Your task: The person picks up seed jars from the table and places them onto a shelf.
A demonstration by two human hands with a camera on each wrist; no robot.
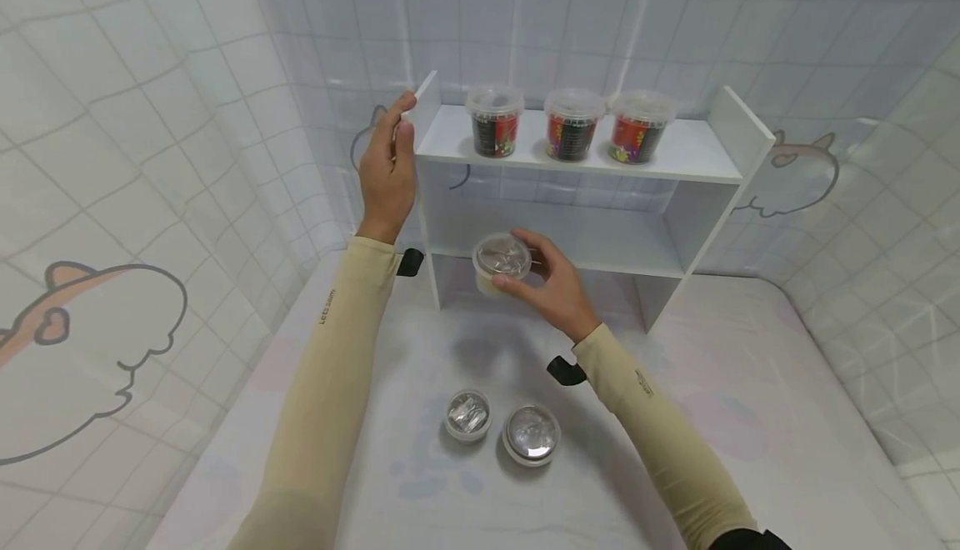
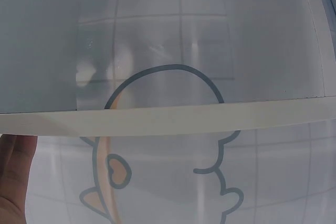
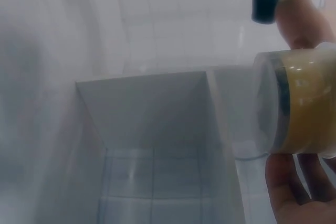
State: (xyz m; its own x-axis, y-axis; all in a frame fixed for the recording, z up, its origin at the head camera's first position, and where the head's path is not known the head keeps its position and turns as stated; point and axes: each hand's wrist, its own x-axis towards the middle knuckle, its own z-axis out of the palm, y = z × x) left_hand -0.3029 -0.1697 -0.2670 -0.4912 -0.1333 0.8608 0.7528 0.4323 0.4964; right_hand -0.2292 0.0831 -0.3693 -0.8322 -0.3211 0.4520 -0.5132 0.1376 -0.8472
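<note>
My right hand (image 1: 553, 290) grips a small round plastic tub (image 1: 501, 260) with a clear, shiny lid, thumb on the near side and fingers at its right. The tub is raised before the middle level of a white shelf unit (image 1: 581, 168). In the right wrist view, the tub (image 3: 310, 103) lies sideways across the picture and shows a yellow band. My left hand (image 1: 390, 171) is upright at the unit's left side panel, with its fingers extended. Only part of this hand (image 2: 17, 174) shows in the left wrist view, right at the white panel edge.
Three lidded cups with red and black labels stand on the top shelf: left (image 1: 495, 122), middle (image 1: 573, 125) and right (image 1: 641, 127). Nearer on the white table, a smaller tub (image 1: 468, 415) sits beside a larger one (image 1: 532, 433). Tile-patterned sheeting (image 1: 225, 100) surrounds the table.
</note>
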